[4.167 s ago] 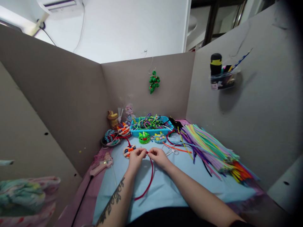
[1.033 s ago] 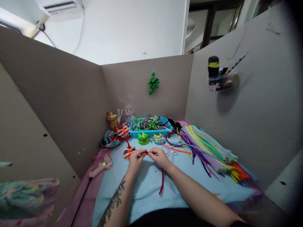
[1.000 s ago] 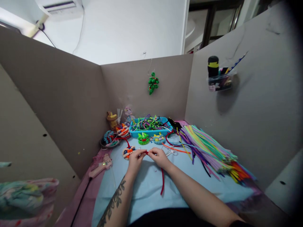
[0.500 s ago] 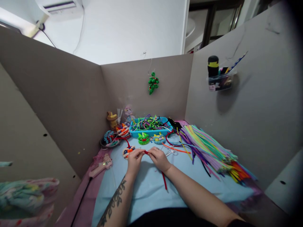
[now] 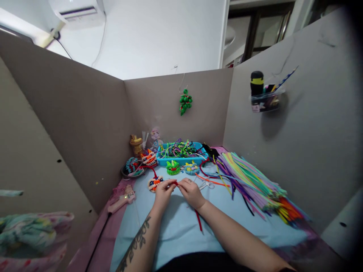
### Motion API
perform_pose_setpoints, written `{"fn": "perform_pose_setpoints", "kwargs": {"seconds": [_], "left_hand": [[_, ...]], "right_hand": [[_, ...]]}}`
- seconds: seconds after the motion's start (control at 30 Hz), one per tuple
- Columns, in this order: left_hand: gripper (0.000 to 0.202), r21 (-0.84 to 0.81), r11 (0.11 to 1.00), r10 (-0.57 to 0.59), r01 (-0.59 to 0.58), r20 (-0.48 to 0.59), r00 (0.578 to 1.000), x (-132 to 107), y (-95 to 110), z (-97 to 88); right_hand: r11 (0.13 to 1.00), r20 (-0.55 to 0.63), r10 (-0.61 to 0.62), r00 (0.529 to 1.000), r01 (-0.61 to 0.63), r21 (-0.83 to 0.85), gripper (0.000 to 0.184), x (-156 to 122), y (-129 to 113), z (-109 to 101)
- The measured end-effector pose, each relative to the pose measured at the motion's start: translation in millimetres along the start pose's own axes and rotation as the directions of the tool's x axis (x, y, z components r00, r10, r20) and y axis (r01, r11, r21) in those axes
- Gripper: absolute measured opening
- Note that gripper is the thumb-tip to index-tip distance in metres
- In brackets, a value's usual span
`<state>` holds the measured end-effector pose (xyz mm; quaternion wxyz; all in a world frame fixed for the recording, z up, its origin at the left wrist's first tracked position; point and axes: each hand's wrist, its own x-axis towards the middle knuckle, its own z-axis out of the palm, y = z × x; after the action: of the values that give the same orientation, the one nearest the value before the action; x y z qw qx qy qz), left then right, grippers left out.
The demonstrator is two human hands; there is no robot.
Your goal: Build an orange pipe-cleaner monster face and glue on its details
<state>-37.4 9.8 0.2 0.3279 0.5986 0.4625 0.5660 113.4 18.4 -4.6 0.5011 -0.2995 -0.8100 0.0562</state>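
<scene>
Between my fingertips is a short, bent piece of red pipe cleaner [image 5: 176, 183]. My left hand [image 5: 164, 190] pinches one end, and my right hand [image 5: 190, 192] pinches the other. A straight red length [image 5: 198, 221] sticks out below my right wrist over the blue cloth; whether it joins the held piece is hidden. Just beyond my left hand lies an orange and white animal head [image 5: 154, 184] with blue eyes and a red strand at its top. Farther back sit a green head [image 5: 172, 167] and a light blue one with yellow [image 5: 192, 168].
Scissors [image 5: 207, 184] lie right of my right hand. A pink glue gun [image 5: 121, 202] rests on the left, its cord running toward me. A blue basket [image 5: 181, 161] of loose pipe cleaners stands at the back. Bundled pipe cleaners [image 5: 249, 181] spread along the right. Grey panels [image 5: 176, 124] enclose the table.
The whole view has shifted slightly, so everything appears a little lower and to the right. Both hands keep their pinch on the red pipe cleaner, with hardly any finger movement.
</scene>
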Motion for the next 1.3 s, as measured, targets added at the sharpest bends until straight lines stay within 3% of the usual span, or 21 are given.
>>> {"fn": "perform_pose_setpoints", "kwargs": {"seconds": [0.17, 0.47, 0.73, 0.93, 1.17, 1.3], "left_hand": [[0.014, 0.077, 0.995, 0.071, -0.068, -0.047, 0.996, -1.0, 4.5, -2.7], [0.019, -0.002, 1.000, 0.018, -0.018, -0.087, 0.996, 0.9, -1.4, -1.6], [0.017, -0.031, 0.999, 0.005, -0.007, -0.069, 0.998, 0.2, -0.8, -1.9], [0.018, -0.059, 0.998, -0.031, 0.029, -0.036, 0.999, 0.2, -1.3, -0.9], [0.027, -0.178, 0.969, -0.171, 0.173, 0.025, 0.985, -0.5, 2.0, 2.0], [0.029, -0.224, 0.955, -0.196, 0.195, 0.018, 0.981, -0.2, 2.0, 2.6]], "right_hand": [[0.989, -0.052, 0.077, 0.996, -0.070, 0.129, 0.017, 0.1, -0.8, -0.6], [0.941, -0.091, 0.241, 0.966, -0.210, 0.264, 0.009, 2.6, -4.1, -0.9], [0.918, -0.097, 0.291, 0.952, -0.250, 0.308, 0.009, 5.3, -7.0, -4.8], [0.948, -0.069, 0.202, 0.977, -0.178, 0.264, 0.006, 4.0, -4.5, -3.0], [0.985, -0.078, 0.126, 0.989, -0.115, 0.128, 0.011, 1.5, -2.7, -1.7], [0.996, -0.030, 0.076, 0.997, -0.075, 0.048, 0.011, -0.2, -4.2, -0.6]]}}
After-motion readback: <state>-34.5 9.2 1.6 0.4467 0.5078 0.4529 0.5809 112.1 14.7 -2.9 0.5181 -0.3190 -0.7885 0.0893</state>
